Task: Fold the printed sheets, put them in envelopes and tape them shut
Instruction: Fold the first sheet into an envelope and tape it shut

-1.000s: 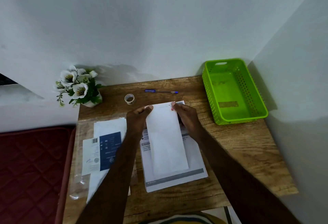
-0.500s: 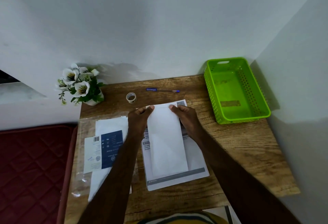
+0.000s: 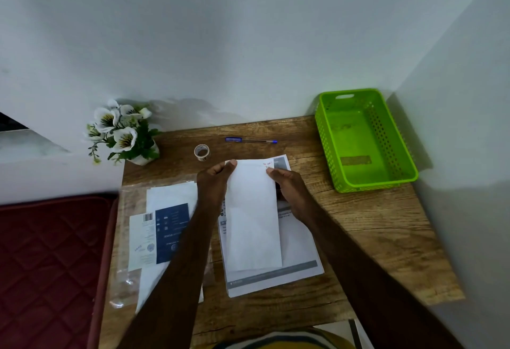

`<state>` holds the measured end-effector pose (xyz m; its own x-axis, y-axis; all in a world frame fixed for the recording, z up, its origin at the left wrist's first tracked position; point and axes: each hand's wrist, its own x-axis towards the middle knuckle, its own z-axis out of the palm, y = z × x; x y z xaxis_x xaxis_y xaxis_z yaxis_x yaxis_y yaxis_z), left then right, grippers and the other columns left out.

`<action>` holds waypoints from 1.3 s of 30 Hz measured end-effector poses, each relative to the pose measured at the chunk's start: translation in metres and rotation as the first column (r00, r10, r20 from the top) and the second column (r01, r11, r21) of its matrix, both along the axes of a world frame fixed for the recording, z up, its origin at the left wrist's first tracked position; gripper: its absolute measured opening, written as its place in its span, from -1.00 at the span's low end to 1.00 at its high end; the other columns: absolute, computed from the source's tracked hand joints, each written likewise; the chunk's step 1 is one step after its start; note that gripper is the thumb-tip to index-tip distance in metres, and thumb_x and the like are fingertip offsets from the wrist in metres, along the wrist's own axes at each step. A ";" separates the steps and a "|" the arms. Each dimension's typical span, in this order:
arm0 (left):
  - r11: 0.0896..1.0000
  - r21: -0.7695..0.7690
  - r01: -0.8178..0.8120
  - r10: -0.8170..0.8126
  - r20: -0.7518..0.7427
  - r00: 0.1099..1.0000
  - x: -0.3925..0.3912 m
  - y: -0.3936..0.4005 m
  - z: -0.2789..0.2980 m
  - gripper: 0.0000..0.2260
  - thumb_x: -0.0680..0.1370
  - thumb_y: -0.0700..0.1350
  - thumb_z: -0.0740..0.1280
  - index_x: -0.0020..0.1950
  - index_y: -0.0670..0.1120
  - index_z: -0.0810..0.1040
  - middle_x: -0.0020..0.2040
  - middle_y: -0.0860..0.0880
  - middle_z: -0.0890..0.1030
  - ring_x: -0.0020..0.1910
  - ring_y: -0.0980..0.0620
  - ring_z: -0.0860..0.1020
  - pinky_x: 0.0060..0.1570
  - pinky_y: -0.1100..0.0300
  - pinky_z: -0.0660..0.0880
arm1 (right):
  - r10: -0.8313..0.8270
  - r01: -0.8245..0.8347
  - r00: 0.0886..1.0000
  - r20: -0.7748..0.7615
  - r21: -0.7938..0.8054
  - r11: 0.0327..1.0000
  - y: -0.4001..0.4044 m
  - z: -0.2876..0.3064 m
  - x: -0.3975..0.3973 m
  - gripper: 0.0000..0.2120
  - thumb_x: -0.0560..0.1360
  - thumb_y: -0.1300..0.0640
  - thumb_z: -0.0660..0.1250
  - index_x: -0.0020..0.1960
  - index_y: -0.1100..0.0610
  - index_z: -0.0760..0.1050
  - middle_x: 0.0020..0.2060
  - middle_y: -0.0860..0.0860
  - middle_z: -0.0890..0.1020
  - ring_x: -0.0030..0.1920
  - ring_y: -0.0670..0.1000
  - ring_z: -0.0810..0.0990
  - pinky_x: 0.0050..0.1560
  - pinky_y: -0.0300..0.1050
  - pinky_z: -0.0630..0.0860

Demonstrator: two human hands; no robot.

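A long white folded sheet [image 3: 252, 219] lies lengthwise on a stack of printed sheets [image 3: 299, 249] in the middle of the wooden desk [image 3: 367, 232]. My left hand [image 3: 214, 183] pinches the folded sheet's far left corner. My right hand [image 3: 289, 185] holds its far right edge with the thumb on top. A small roll of tape [image 3: 201, 152] stands behind my hands. Envelopes in a clear plastic pack [image 3: 162, 232] with a blue-and-white label lie to the left.
A blue pen [image 3: 249, 140] lies near the wall. An empty green plastic basket [image 3: 364, 138] sits at the desk's right rear corner. A pot of white flowers [image 3: 124, 133] stands at the left rear. A dark red mattress [image 3: 49, 265] borders the desk's left side.
My right hand has slid a little down the folded sheet's right edge. The camera view shifted slightly; the sheet stays in place.
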<state>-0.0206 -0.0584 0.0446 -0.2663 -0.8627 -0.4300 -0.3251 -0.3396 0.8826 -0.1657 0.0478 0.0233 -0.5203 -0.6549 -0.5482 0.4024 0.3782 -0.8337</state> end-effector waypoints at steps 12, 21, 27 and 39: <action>0.987 0.139 -0.081 0.094 -0.088 0.992 0.001 -0.004 0.001 -0.76 0.60 0.12 0.37 0.12 -0.01 0.66 -0.01 0.02 0.74 -0.05 -0.08 0.72 -0.05 0.01 0.68 | 0.240 -0.236 0.961 0.140 -0.043 0.971 0.044 0.001 0.007 -0.72 0.51 0.06 0.50 0.21 0.02 0.64 0.10 0.01 0.74 0.09 0.09 0.73 0.08 0.11 0.67; 0.989 0.142 -0.037 0.045 -0.056 0.997 0.003 -0.004 0.007 -0.72 0.65 0.14 0.28 0.03 -0.03 0.63 -0.04 -0.06 0.74 -0.10 -0.10 0.72 -0.07 0.03 0.63 | 0.154 -0.154 0.953 0.261 -0.020 0.988 0.063 -0.003 0.027 -0.82 0.62 0.12 0.37 0.20 0.01 0.64 0.11 0.02 0.74 0.09 0.06 0.73 -0.01 0.03 0.68; 0.995 0.101 -0.015 0.019 -0.039 0.999 0.005 -0.001 0.005 -0.65 0.67 0.18 0.19 0.07 0.02 0.68 -0.05 0.04 0.75 -0.12 0.01 0.73 -0.13 0.10 0.59 | 0.095 -0.091 0.974 0.207 -0.029 0.995 0.067 0.014 0.020 -0.85 0.60 0.16 0.39 0.14 0.05 0.67 0.04 0.05 0.76 0.01 0.07 0.75 -0.15 -0.09 0.67; 0.600 -0.721 0.347 0.076 0.483 0.872 0.023 0.041 -0.034 -0.84 0.60 -0.12 0.39 0.17 -0.09 0.64 0.11 -0.11 0.69 0.11 -0.10 0.61 0.15 0.02 0.53 | -0.214 0.268 0.448 -0.868 -0.097 0.958 0.084 0.183 -0.085 -0.61 0.58 0.05 0.35 -0.38 0.12 0.39 -0.53 -0.05 0.45 -0.44 -0.18 0.40 -0.34 -0.14 0.32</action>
